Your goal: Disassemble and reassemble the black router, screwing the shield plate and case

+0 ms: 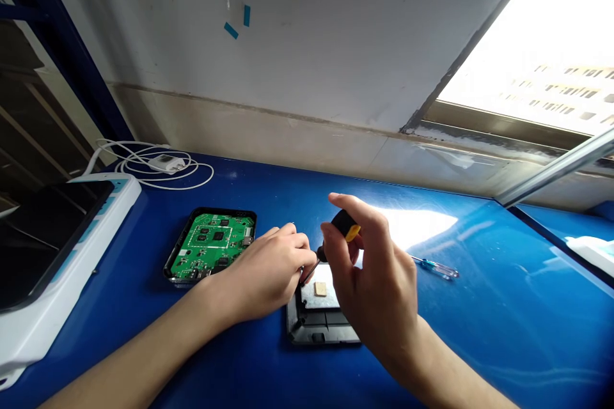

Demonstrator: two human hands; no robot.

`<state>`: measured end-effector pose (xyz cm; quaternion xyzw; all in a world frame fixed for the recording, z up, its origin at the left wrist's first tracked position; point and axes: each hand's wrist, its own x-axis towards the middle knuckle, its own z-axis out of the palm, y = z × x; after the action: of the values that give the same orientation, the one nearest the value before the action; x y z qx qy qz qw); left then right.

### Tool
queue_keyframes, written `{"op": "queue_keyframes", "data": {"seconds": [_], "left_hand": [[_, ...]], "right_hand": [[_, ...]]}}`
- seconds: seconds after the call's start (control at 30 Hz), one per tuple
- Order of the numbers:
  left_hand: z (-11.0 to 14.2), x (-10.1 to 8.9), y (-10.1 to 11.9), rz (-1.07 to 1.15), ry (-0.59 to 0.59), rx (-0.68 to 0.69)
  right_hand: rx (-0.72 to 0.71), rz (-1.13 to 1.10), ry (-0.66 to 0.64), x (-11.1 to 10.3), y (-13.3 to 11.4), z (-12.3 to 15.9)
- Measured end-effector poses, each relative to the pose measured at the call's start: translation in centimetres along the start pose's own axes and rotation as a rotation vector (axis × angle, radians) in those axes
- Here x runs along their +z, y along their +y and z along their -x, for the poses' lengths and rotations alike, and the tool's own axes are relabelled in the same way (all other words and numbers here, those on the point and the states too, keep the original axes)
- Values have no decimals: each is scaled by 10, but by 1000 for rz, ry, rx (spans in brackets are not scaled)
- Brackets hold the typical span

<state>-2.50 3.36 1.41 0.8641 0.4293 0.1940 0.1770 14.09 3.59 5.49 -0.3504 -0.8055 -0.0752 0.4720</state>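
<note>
My right hand [374, 275] is closed around a screwdriver with a black and yellow handle [346, 226], its tip pointing down at the top left corner of a dark grey plastic cover [319, 323] lying on the blue table. My left hand [268, 271] is curled with its fingers pinched together at that same corner, right by the screwdriver tip; what the fingers hold, if anything, is hidden. A small tan pad [320, 289] sits on a silvery plate inside the cover. Left of my left hand lies a black tray holding a green circuit board [211, 244].
A second screwdriver with a clear blue handle [437, 267] lies to the right on the blue table [480, 319]. A white charger with coiled cable [160, 165] is at the back left. A white-framed device with a dark screen [52, 249] stands at the left edge.
</note>
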Motion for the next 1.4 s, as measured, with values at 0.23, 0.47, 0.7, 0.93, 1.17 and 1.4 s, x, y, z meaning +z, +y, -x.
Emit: {"op": "queue_keyframes", "data": {"seconds": [0.23,0.47,0.7,0.93,1.17,1.4], "left_hand": [[-1,-3,4,2,8,-62],[-1,1,1,12,12,-38],[-1,1,1,0,-21,-33],[-3,-1,3,21,2,-50],[0,0,2,4,0,-40],[-1,0,2,-14,-17,-41]], "right_hand": [[-49,-107,16,-1,2,3],[0,-96,19,0,5,4],[84,-87,-6,3,8,3],[-9,-117,19,-2,4,4],[118,-62,-16,3,11,3],[112,-38,3,1,12,5]]}}
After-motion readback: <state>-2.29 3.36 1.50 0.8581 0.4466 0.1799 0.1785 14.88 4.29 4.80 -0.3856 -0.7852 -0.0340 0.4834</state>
